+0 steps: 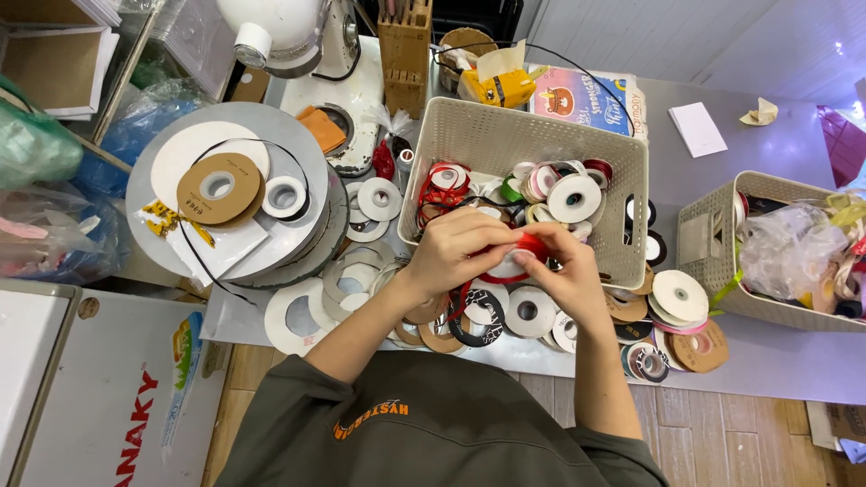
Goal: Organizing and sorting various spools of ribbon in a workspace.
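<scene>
At the centre of the grey counter [776,365], just in front of the beige perforated plastic basket [469,135], both hands meet over one small red ribbon spool [521,255]. The left hand [456,248] is curled over the spool from nine o'clock, fingers closed on its rim; the right hand [566,271] pinches it from three o'clock with thumb and fingertips, so each grip is closed on the same spool. Most of the spool is hidden under the fingers; only a red edge and a bit of pale core show, and I cannot tell whether the ribbon end is loose.

Below the hands, at six o'clock, flat ribbon reels [528,311] in white, brown and black-patterned card lie heaped on the counter, partly covered by the forearms. The basket at twelve o'clock holds more rolls, red, white, pink and green, jumbled so that single ones are hard to separate. At three o'clock a second beige basket [704,225] is cut off by the picture's edge, with crumpled clear plastic bags [785,248] masking its contents. At nine o'clock a stack of round grey boards [311,153] carries a brown tape roll [217,187] and a thin black cord. At eleven o'clock a white stand mixer [289,32] is cropped at the top, beside a wooden knife block [406,50].
</scene>
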